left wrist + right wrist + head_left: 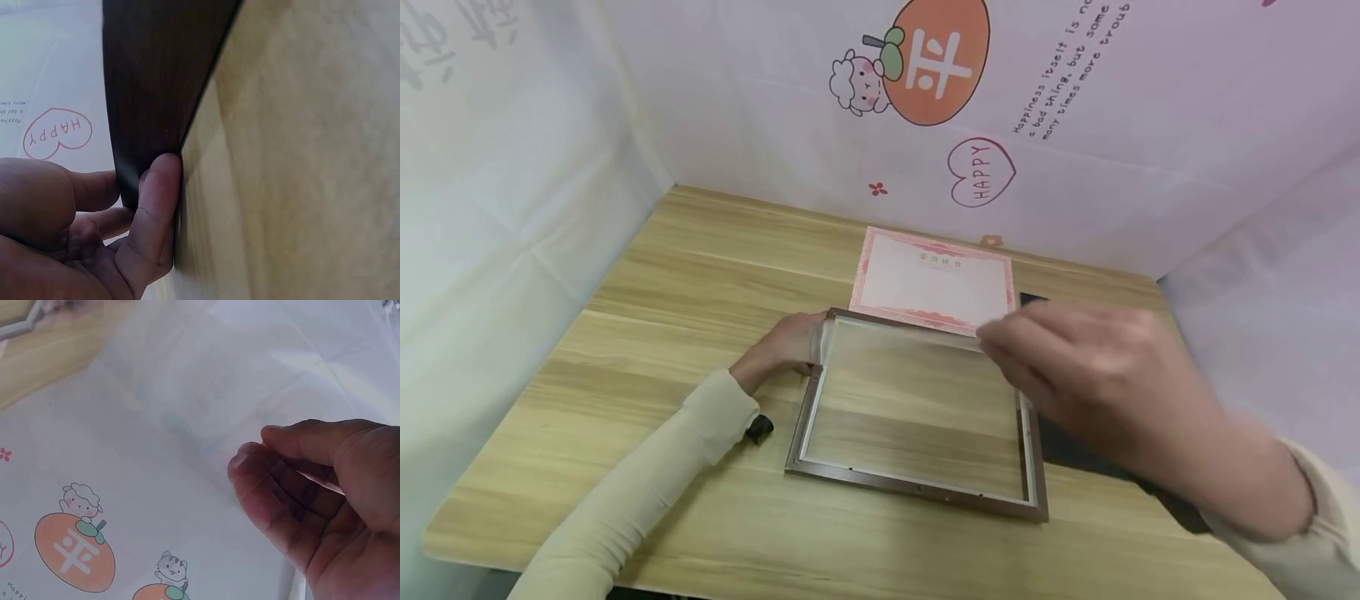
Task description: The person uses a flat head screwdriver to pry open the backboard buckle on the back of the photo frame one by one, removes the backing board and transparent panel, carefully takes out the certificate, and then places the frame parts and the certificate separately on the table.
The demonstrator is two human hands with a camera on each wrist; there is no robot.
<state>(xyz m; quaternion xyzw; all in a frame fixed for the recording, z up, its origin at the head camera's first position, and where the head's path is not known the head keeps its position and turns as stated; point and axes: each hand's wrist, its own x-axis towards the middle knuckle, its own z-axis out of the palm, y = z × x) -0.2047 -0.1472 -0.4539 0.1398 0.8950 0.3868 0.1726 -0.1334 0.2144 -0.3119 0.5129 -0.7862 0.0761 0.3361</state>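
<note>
A brown picture frame (pixel 880 483) with a pale inner edge lies on the wooden table. My left hand (pixel 790 337) grips its far left corner. In the left wrist view, thumb and fingers (pixel 159 194) hold the frame's dark side (pixel 159 81). My right hand (pixel 1097 375) is raised over the frame's right side, slightly blurred. In the right wrist view, its thumb and fingertips pinch a thin see-through sheet (pixel 206 437). That sheet stretches faintly over the frame's far part in the head view; its full outline is hard to make out.
A pink-bordered certificate (pixel 932 279) lies just beyond the frame. A dark flat panel (pixel 1075 442) is partly hidden below my right hand. By the left sleeve is a small black object (pixel 759 428). Printed white cloth (pixel 760 108) hangs around the table's back and sides.
</note>
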